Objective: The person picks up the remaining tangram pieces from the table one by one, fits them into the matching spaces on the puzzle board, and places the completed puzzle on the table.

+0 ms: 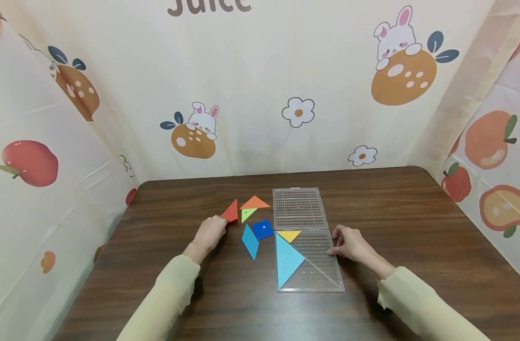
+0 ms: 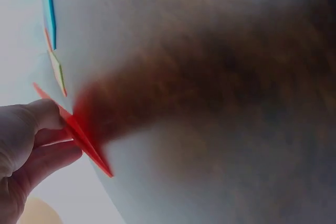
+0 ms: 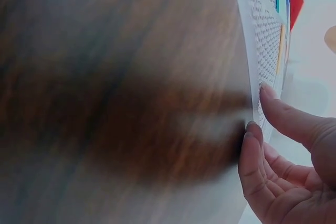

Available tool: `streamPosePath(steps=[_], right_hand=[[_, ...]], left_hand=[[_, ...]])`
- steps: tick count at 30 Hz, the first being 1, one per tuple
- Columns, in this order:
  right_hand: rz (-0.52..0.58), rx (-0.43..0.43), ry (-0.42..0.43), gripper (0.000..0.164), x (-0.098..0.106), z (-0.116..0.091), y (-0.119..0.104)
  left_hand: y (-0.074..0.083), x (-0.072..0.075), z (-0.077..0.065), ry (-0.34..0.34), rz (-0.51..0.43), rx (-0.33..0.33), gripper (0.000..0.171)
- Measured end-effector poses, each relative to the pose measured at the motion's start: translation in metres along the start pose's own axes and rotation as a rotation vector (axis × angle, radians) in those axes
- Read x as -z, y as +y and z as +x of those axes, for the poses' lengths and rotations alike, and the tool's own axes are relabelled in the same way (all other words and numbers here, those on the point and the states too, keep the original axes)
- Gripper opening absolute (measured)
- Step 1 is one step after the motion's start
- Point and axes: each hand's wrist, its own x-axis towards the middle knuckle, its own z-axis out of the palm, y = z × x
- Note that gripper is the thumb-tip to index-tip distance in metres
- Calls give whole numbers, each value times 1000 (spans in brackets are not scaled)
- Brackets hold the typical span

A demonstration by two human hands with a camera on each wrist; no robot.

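Note:
My left hand (image 1: pixel 211 233) pinches a red triangular tangram piece (image 1: pixel 232 211) between thumb and fingers; in the left wrist view the red piece (image 2: pixel 81 135) is tilted. At the open clear plastic case (image 1: pixel 319 248), my right hand (image 1: pixel 350 244) grips the right edge, thumb over the rim (image 3: pixel 247 40) and fingertips against its side. Inside the case's near half lie a large light-blue triangle (image 1: pixel 287 260) and a yellow triangle (image 1: pixel 288 236), at its left side and upper left corner.
Left of the case, on the wooden table (image 1: pixel 234 303), lie an orange triangle (image 1: pixel 254 202), a green triangle (image 1: pixel 248 214), a dark-blue square (image 1: pixel 262 228) and a blue parallelogram (image 1: pixel 250 242). The case's far half (image 1: pixel 300 208) lies flat behind. A printed curtain (image 1: pixel 260 132) stands at the back.

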Motion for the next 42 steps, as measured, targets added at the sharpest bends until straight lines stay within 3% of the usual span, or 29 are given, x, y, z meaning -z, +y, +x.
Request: streamPosePath(steps=[8, 15, 20, 27, 33, 42], right_hand=[[-78, 80, 54, 37, 2, -2, 0], [-137, 192, 113, 41, 2, -2, 3], [-212, 260, 92, 49, 0, -3, 7], [-222, 266, 15, 55, 1, -3, 10], [-242, 276, -12, 56, 1, -6, 13], [-262, 293, -7, 57, -1, -6, 18]], left_hand=[[-5, 2, -4, 188, -4, 58, 13], [-9, 6, -9, 304, -95, 104, 13], [-7, 10, -11, 317, -141, 143, 10], [0, 15, -15, 307, -164, 198, 10], [14, 22, -20, 330, -200, 204, 12], [40, 32, -24, 283, -416, 231, 18]])
